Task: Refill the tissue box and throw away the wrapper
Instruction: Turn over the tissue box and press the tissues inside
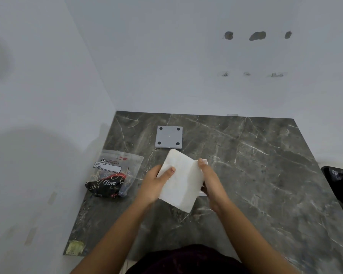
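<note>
White tissue stack (179, 179) sits grasped in both grips, left hand (156, 182) and right hand (212, 182), just right of the wrapper (113, 175).

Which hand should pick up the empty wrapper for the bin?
Left. The left hand is nearer the wrapper, which lies to its left. The right hand is on the far side of the tissue stack, though nearer the bin.
</note>
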